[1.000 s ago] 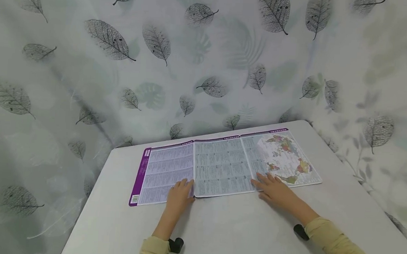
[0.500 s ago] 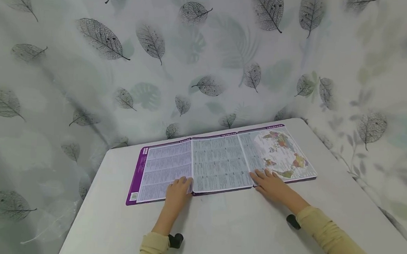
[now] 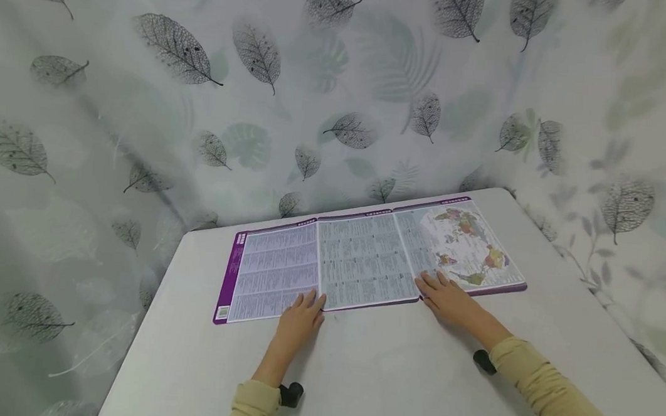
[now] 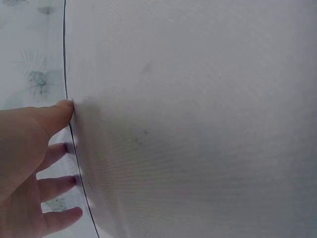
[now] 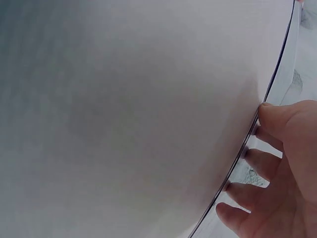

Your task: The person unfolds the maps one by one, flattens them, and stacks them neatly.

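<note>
A wide three-panel folding map sheet (image 3: pixel 364 260) lies unfolded on the white table in the head view. Its left and middle panels carry dense small print; the right one also shows a coloured world map. My left hand (image 3: pixel 300 319) rests at the near edge by the left fold, fingertips on the paper. At the right fold my right hand (image 3: pixel 447 300) touches the near edge with its fingers spread. Both wrist views show thumb and fingers against the sheet's thin edge, the left hand (image 4: pixel 25 163) and the right hand (image 5: pixel 287 168) alike.
The white table (image 3: pixel 381 374) reaches toward the viewer beneath both forearms. A leaf-patterned curtain (image 3: pixel 329 69) hangs close behind and along the sides. A small black device (image 3: pixel 292 394) sits at the left wrist, another black device (image 3: pixel 484 362) at the right.
My left hand has shifted slightly right, its fingertips now at the left fold. A purple strip now shows along the near edge of the middle and right panels. The head view has shifted slightly.
</note>
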### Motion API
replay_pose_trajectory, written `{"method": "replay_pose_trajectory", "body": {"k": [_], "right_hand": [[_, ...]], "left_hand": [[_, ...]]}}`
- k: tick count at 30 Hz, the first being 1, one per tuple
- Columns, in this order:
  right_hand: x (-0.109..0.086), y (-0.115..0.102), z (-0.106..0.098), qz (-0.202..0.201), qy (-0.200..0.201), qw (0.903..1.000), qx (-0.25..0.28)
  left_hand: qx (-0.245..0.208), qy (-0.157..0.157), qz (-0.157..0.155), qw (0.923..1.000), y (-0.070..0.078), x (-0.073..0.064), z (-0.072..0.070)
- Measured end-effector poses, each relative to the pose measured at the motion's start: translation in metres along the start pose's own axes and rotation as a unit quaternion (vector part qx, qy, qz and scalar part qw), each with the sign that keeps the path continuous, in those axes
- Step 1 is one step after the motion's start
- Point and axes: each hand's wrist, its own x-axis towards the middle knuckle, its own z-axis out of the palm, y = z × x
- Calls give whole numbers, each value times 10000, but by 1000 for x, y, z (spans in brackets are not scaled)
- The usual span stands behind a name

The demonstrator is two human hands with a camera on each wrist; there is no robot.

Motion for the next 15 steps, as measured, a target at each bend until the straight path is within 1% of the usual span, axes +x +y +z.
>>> {"method": "replay_pose_trajectory", "body": {"k": [6,9,11,13,15], "right_hand": [[1,-4,1,5,52,10000,22],[1,-5,2,96,-12,9999,53],[-1,-5,2,207,-50,9997,119],[-2,-6,1,362,-123,9990,224],[-4,-9,-2,441,-99,9985,304]], "left_hand": [[-113,33,-209,9997,0,-2,5],[-292,16,-225,9993,-1,-2,7],[-365,48,-184,9992,0,-2,8],[-370,61,-159,9992,1,-3,7],[-343,79,-149,9993,2,-3,7]]}}
